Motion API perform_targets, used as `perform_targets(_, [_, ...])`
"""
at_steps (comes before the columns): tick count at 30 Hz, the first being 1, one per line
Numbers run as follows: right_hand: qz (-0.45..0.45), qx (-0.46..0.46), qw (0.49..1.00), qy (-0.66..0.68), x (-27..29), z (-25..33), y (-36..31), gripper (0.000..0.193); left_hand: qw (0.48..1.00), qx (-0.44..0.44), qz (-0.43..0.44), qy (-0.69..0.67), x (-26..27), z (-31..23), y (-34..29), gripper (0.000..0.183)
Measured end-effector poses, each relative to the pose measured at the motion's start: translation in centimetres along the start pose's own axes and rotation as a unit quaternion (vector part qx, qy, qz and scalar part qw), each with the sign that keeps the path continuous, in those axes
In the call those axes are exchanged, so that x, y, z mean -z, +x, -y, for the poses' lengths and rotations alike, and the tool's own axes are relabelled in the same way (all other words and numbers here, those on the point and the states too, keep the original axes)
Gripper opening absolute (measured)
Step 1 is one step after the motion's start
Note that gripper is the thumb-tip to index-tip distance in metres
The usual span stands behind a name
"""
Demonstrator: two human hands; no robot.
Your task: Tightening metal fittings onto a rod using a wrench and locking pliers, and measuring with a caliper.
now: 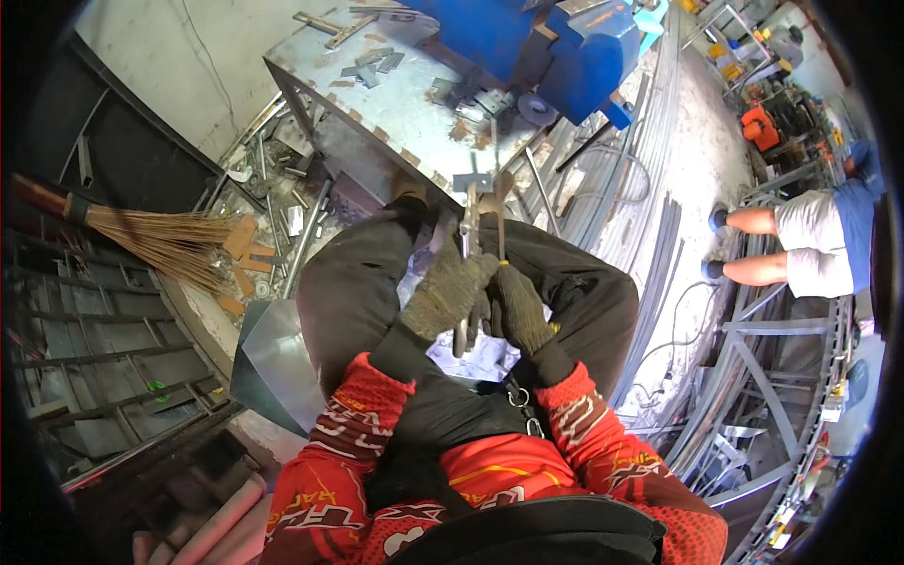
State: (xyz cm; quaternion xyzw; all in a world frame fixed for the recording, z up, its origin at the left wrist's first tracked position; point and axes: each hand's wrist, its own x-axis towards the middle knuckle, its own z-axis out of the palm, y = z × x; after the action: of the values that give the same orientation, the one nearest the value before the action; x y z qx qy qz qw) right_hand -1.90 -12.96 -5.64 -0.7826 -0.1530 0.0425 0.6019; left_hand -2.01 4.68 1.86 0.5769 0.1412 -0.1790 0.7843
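Note:
Both of my hands wear dark grey knit work gloves and are close together over my lap. My left hand [447, 297] is closed round silvery metal pliers [468, 226], which look like locking pliers; their handle ends show below the glove. A small grey metal plate [463, 181] sits at the jaws, in front of the bench edge. My right hand [523, 306] is closed round the lower end of a long narrow tool [501, 221], possibly a file, that points away from me beside the pliers. Its grip is mostly hidden by the glove.
A metal-topped bench [377, 104] ahead carries loose metal pieces [372, 66] and a blue machine [584, 66]. On the left are a straw broom [151, 235] and scrap on the floor. Long metal bars [650, 273] lie right; another person [800, 235] stands beyond, near a steel frame [772, 377].

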Motion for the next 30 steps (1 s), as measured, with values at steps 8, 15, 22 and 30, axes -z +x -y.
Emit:
perform_targets(8, [0.023, -0.177, 0.965, 0.192, 1.1, 6.2, 0.6, 0.047, 0.942, -0.219, -0.031, 0.253, 0.3, 1.9, 1.1, 0.078])
perform_targets(15, [0.035, -0.314, 0.805, 0.501, 3.3, 13.4, -0.4, 0.046, 0.882, -0.303, -0.111, 0.343, -1.1, -1.0, 0.2, 0.061])
perform_targets(22, [0.047, -0.282, 0.781, 0.555, 2.5, 15.5, -1.7, 0.044, 0.808, -0.359, -0.181, 0.43, -1.7, -1.0, 0.7, 0.031])
perform_targets(30, [-0.08, -0.327, 0.734, 0.59, 1.2, 16.6, -1.6, 0.045, 0.863, -0.28, -0.13, 0.399, -0.2, 1.5, 2.3, 0.025])
